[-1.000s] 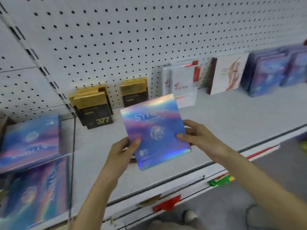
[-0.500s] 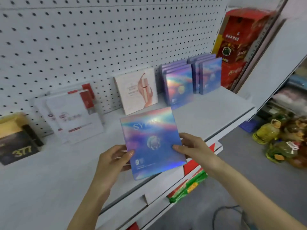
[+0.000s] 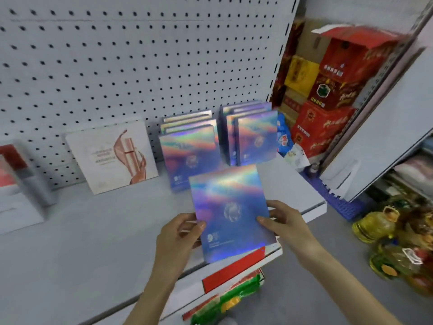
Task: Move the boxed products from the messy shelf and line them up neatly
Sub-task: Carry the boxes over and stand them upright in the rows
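1. Grip state: the left hand [image 3: 178, 240] pinches the lower left edge of the box [image 3: 230, 214], thumb on the front face and fingers behind. The right hand [image 3: 287, 225] pinches the right edge in the same way. Both hands are clamped on the box.
2. Box position: it is held off the shelf [image 3: 82, 242], tilted, above the front lip. Its lower corner overhangs the red strip [image 3: 232, 269]. It is in front of the left row [image 3: 189, 156] and the right row [image 3: 255, 137] of matching boxes. Contact with either row cannot be confirmed; it appears apart from both.
3. Step in hand (judgement): carrying the box to the front of one row for placement.
4. Fault: slip. Cause: the face looks glossy and each hand holds only an edge. A release over the lip would drop the box past the shelf to the floor.
5. Fault: row collapse. Cause: the rows stand upright, each box leaning on the next. A hard push on a front box could tip or skew the row.
6. Fault: misalignment. Cause: setting the box down while tilted, or between the two rows, would leave it out of line.
7. Fault: snag. Cause: lowering too soon could catch the bottom edge on the lip.
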### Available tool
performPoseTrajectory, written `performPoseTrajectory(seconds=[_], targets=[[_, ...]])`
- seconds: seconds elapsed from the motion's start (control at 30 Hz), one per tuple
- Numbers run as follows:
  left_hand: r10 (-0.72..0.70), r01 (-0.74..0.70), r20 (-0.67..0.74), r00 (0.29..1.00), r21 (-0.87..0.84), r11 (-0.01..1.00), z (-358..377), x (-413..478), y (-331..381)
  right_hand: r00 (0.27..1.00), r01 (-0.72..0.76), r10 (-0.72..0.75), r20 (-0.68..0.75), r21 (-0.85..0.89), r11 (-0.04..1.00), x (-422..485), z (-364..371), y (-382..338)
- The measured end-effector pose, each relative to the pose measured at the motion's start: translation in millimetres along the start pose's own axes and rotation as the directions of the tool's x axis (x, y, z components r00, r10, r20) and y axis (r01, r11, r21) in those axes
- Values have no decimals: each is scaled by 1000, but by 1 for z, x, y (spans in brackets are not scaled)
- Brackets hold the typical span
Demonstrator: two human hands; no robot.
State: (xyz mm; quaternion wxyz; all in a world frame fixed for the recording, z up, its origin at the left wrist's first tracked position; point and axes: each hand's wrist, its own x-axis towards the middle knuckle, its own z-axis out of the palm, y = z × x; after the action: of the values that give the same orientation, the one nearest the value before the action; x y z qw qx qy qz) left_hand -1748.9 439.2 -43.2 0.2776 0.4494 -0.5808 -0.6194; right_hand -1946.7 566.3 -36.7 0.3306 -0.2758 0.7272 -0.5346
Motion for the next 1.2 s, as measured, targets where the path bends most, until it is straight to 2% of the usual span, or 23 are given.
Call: performPoseTrajectory(seconds=[0.13, 0.37, 0.6, 0.7, 0.83, 0.93, 1.03, 1.13, 1.2], targets=[[110, -112, 27, 994, 76, 991, 44, 47, 11, 995, 37, -39, -88, -26, 999, 44, -30, -1], [243, -244, 30, 970, 57, 968, 129, 95, 13, 971, 143, -188, -149, -271, 952, 127, -86, 5], [375, -367, -41, 926, 123, 922, 173, 132, 21, 954, 257, -290, -80, -286, 923, 199, -102, 7], [388, -372, -99, 916, 145, 917, 195, 143, 19, 948, 286, -312, -57, -275, 918, 227, -110, 9], [391, -332, -217, 894, 265, 905, 222, 155, 13, 952, 301, -305, 20, -229, 926, 258, -128, 16], [376, -273, -256, 891, 361, 892, 238, 161, 15, 953, 302, -297, 56, -211, 930, 280, -134, 21], [439, -297, -219, 871, 477, 827, 245, 159, 17, 948, 319, -312, 66, -155, 935, 288, -131, 23], [515, -303, -131, 847, 678, 670, 247, 157, 9, 957, 277, -271, 109, -43, 960, 293, -130, 32], [496, -243, -110, 861, 767, 594, 247, 158, 4, 964, 222, -222, 147, 16, 975, 295, -129, 39]])
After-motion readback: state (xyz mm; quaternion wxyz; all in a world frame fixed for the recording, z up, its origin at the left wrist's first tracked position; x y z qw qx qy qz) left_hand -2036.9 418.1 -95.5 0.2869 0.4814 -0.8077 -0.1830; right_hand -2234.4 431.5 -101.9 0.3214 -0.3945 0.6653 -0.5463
